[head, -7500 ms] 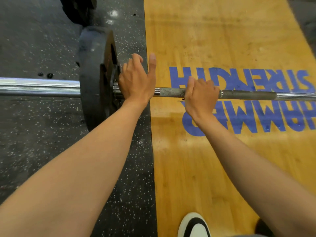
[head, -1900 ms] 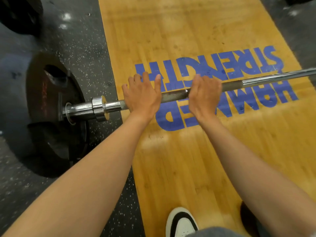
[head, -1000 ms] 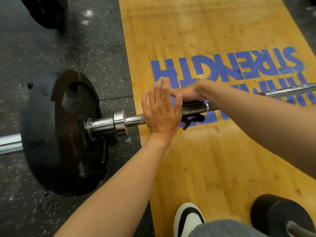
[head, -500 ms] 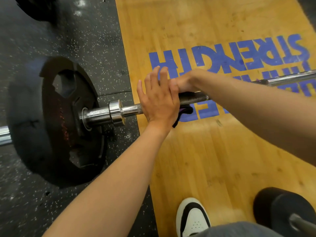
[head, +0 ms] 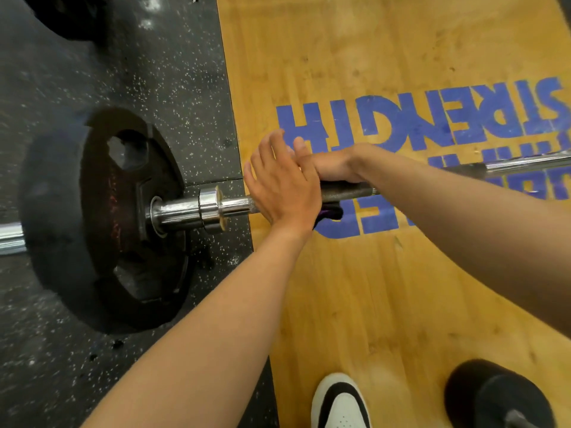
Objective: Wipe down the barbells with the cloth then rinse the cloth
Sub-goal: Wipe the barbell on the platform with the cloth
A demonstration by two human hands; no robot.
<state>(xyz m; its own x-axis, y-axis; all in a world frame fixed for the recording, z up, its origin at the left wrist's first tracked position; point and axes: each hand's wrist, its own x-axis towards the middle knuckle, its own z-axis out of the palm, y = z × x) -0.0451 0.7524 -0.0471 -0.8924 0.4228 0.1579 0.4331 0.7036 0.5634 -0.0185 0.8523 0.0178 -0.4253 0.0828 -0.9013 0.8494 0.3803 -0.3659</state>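
Observation:
The barbell lies across the floor, a black weight plate on its left sleeve behind a chrome collar. My left hand lies flat on the shaft just right of the collar, fingers straight. My right hand reaches in from the right and curls over the bar beside it, its fingers partly hidden under my left hand. A dark purple-black cloth hangs below the bar under both hands; it appears held against the shaft by my right hand.
The bar's right part runs over a wooden platform with blue lettering; the plate stands on black speckled rubber flooring. A white and black shoe is at the bottom. A dark round weight sits bottom right, another plate top left.
Earlier both hands rested apart on the shaft. My right hand has since turned over the bar and tucked in against my left, with the cloth showing beneath; in the last half second little has shifted.

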